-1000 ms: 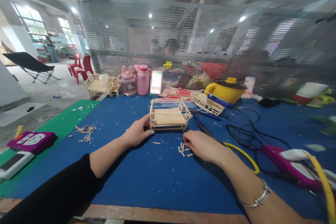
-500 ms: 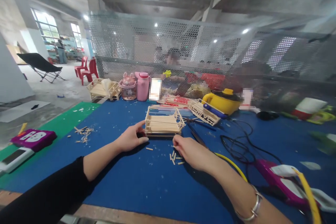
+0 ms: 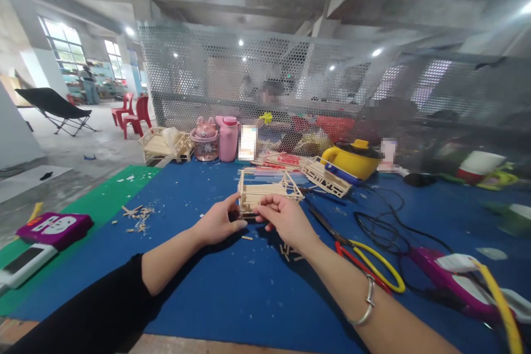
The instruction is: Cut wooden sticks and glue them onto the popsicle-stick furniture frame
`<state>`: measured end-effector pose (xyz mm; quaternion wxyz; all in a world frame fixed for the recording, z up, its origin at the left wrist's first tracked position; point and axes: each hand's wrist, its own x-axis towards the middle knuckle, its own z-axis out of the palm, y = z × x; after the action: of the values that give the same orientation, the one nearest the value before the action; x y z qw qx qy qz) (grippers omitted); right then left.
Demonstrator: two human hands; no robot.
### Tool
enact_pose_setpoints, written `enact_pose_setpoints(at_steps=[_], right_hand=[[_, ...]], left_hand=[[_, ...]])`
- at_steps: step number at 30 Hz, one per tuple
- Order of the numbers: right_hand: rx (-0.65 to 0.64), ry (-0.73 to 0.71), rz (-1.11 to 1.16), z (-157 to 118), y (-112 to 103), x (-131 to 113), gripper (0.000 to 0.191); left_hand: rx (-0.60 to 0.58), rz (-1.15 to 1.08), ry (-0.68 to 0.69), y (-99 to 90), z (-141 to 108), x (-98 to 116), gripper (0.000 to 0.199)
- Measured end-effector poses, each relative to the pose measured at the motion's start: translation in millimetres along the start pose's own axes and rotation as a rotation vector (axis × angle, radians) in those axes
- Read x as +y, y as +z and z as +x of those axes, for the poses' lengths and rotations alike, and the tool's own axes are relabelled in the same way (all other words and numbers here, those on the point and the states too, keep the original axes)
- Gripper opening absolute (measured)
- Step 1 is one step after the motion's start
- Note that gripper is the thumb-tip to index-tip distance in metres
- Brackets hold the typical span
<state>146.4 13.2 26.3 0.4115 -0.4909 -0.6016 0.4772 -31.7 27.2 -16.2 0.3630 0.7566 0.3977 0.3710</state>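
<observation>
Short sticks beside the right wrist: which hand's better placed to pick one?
Right, probably: the right hand is nearer the short sticks; the left hand is at the left end of the wooden frame.

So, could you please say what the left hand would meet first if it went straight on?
The left hand would most likely meet the left end of the small stick frame; its fingers look right beside it, though contact is unclear.
</observation>
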Motion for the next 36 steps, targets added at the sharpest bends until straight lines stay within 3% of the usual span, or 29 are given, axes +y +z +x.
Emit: enact_pose_setpoints(at_steps=[4,12,36], right_hand=[[0.094,0.075,-0.020,2.7,8.3,1.9,0.011],[0.204,-0.106,-0.053,7.8,19.0,15.9,0.024],[0.218,-0.230,-0.229,7.1,20.7,21.4,0.025]], left_hand=[[-0.004,0.050,0.030,-0.8,0.5,-2.8,0.065],[0.008,0.053,0.016,-1.6,-0.5,-5.5,0.065],[-0.009,0.131,0.040,-0.4,0.9,-4.3,0.065]])
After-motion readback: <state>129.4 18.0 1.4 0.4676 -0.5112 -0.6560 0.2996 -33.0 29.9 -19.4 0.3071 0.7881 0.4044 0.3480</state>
